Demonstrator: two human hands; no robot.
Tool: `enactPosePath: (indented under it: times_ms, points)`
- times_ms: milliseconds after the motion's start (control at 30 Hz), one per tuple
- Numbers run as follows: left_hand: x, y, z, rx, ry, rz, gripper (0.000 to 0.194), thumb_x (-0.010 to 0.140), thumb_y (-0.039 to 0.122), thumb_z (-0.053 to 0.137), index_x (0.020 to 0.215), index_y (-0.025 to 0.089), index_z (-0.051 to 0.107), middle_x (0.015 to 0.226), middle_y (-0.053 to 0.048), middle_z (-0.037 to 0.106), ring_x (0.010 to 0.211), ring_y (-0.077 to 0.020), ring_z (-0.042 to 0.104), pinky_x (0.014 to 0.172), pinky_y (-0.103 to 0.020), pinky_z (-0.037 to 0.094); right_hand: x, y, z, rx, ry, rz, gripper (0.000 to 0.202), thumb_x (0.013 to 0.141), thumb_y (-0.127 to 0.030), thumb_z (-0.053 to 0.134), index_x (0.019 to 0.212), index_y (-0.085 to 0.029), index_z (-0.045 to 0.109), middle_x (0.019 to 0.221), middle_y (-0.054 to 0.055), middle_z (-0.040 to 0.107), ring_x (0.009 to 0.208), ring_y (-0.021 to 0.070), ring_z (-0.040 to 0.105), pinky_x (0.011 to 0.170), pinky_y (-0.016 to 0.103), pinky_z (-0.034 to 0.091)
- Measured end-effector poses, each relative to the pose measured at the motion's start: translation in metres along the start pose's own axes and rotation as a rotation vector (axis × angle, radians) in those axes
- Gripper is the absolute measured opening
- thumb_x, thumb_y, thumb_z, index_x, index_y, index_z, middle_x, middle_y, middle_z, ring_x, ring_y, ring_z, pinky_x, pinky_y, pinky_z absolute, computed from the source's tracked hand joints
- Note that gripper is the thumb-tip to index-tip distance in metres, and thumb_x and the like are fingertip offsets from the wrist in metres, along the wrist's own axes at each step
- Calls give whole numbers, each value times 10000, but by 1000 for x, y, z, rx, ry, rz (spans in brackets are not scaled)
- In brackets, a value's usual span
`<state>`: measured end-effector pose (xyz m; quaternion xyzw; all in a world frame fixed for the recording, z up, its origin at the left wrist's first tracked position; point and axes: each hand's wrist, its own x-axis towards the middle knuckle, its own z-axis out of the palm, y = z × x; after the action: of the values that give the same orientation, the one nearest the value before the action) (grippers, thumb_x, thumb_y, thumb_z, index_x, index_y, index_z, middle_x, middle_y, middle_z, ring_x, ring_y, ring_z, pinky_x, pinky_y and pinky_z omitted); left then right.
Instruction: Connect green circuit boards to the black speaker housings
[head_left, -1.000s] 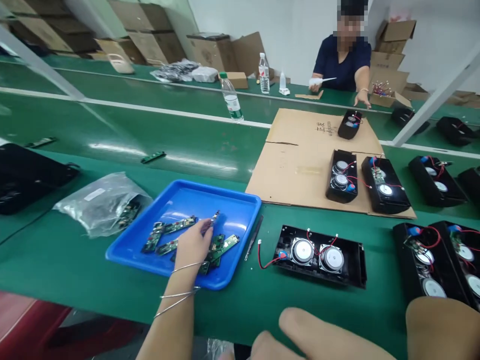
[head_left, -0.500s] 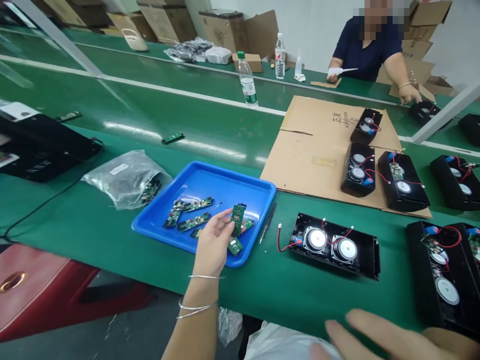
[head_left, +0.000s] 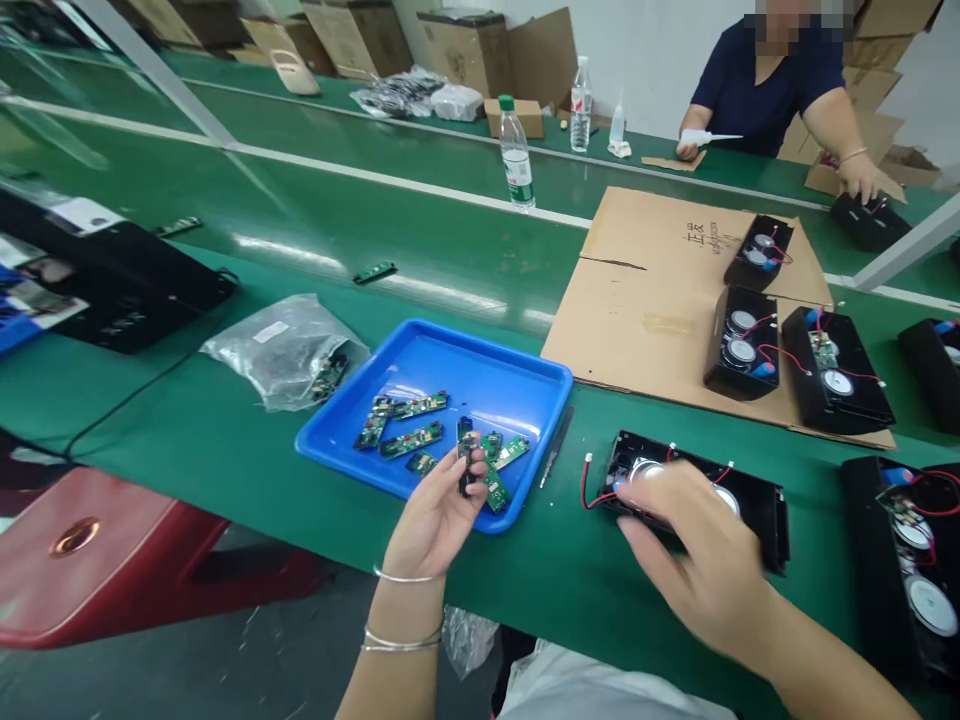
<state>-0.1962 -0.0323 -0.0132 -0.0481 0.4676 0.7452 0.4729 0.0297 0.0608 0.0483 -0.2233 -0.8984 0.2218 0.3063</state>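
Note:
My left hand point(head_left: 437, 512) is closed on a small circuit board point(head_left: 466, 462), held edge-up over the near right side of the blue tray point(head_left: 517, 368). More green circuit boards point(head_left: 412, 440) lie in that tray. Slightly smeared by motion, my right hand point(head_left: 705, 570) hovers over the near left part of an open black speaker box point(head_left: 772, 515), thumb and forefinger apart. It partly covers two round speakers. Red wires point(head_left: 586, 487) with a white plug stick out at the box's left end, close to the fingertips.
A thin dark tool point(head_left: 557, 447) lies right of the tray. Left of it is a plastic bag point(head_left: 277, 345) of boards. Several speaker boxes point(head_left: 742, 340) stand on cardboard point(head_left: 637, 290) and at the right. A bottle point(head_left: 517, 160) and a co-worker point(head_left: 780, 90) are across the line.
My right hand has come up from the bottom right corner to the open speaker box. My left hand has turned its circuit board from face-on to edge-on.

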Motion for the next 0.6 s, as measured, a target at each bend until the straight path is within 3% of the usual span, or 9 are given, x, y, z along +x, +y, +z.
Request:
enactPosePath:
  times_ms: [67, 167, 267, 367, 467, 533, 600]
  points:
    - [-7, -1, -2, -1, -37, -33, 182, 681, 118, 681, 862, 134, 677, 787, -37, 648, 676, -120, 607, 552, -193, 515, 22, 7, 30, 81, -120, 112, 221, 896, -341, 490, 975, -202, 642, 920, 67, 679, 841, 202, 597, 718, 362, 514]
    - [-14, -7, -5, 42, -137, -58, 289, 601, 237, 795, 860, 171, 686, 895, -58, 692, 748, -172, 633, 645, -270, 530, 32, 17, 60, 336, -261, 221, 252, 888, -334, 482, 790, -190, 665, 849, 58, 686, 836, 200, 584, 755, 363, 494]
    - [-17, -15, -5, 136, -217, -42, 357, 558, 253, 830, 870, 193, 667, 920, -57, 712, 807, -192, 644, 716, -284, 501, 28, 21, 69, 690, -254, 436, 199, 835, -348, 539, 824, -191, 661, 810, 48, 690, 808, 187, 622, 751, 340, 494]
    - [-20, -22, 1, 285, -282, -5, 360, 584, 262, 817, 875, 205, 613, 896, -56, 725, 908, -223, 643, 828, -327, 467, 25, 17, 65, 963, -275, 643, 254, 767, -387, 594, 901, -175, 640, 718, 33, 681, 573, 141, 609, 533, 259, 482]
    - [-25, -28, 10, 447, -294, 87, 319, 628, 270, 782, 858, 206, 570, 910, -60, 721, 742, -177, 657, 725, -296, 500, 24, 8, 58, 810, -283, 570, 157, 776, -286, 561, 797, -168, 663, 656, 17, 652, 493, 96, 529, 457, 208, 407]
    - [-30, -30, 17, 491, -241, 153, 293, 642, 257, 762, 858, 219, 568, 905, -43, 713, 609, -144, 631, 608, -269, 510, 22, 2, 57, 591, -231, 403, 158, 785, -194, 521, 732, -171, 669, 605, 2, 616, 510, 94, 507, 475, 204, 391]
    - [-35, -31, 22, 512, -190, 213, 261, 634, 251, 758, 834, 232, 591, 839, -22, 706, 618, -161, 642, 619, -279, 528, 20, -2, 58, 397, -130, 227, 190, 800, -147, 493, 703, -169, 655, 575, -2, 586, 523, 102, 497, 491, 212, 388]
